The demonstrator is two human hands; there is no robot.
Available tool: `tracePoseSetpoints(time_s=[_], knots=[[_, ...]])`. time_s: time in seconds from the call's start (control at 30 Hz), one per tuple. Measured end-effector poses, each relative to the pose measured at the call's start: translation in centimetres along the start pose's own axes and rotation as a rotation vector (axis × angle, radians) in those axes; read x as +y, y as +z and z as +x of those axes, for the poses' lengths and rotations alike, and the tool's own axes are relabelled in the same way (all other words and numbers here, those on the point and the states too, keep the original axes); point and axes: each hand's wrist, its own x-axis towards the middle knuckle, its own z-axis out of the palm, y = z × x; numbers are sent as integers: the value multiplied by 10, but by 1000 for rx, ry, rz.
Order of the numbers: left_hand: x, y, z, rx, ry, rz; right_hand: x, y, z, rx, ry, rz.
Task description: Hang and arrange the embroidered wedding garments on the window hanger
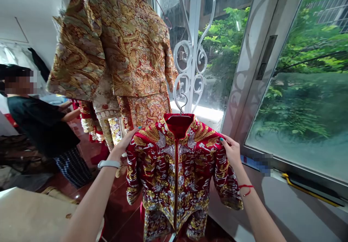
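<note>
In front of me hangs a red jacket (pixel 193 173) thickly embroidered in gold and silver, with a stand collar and a front opening down the middle. It is on a hanger (pixel 183 102), whose metal hook rises above the collar. My left hand (pixel 123 144) grips the jacket's shoulder on the left, thumb on top, the other fingers mostly hidden. On the opposite shoulder my right hand (pixel 232 150) is closed, its thumb pressed on the cloth. Matching embroidered cloth (pixel 197 225) shows below the jacket's hem.
Behind hang gold brocade garments (pixel 136 49), close on the left. A white scrolled metal grille (pixel 191 60) stands before the window (pixel 304 100). A person in dark clothes (pixel 40 126) reaches toward other garments at left. A black and yellow object (pixel 312 189) lies on the sill. A pale surface (pixel 40 216) fills the lower left.
</note>
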Motion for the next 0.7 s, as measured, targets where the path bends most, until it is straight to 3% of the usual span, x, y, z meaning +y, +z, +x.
tracePoseSetpoints(time_s=[0.1,0.2,0.3,0.37,0.43,0.6,0.7], knots=[[9,0,-3,-7,-11,-30,0,1,7,38,-10,16],[30,-2,-3,107,48,-29,-6,1,24,31,-28,14],[47,0,-22,319,206,7,-11,0,40,-16,-73,-3],[45,8,-47,505,352,81,-7,1,42,-52,-78,-12],[36,19,-71,618,435,166,2,4,39,-65,-61,-14],[19,25,-90,473,377,210,18,5,34,-130,-16,-27],[9,14,-111,547,383,239,35,-9,14,-123,34,-25]])
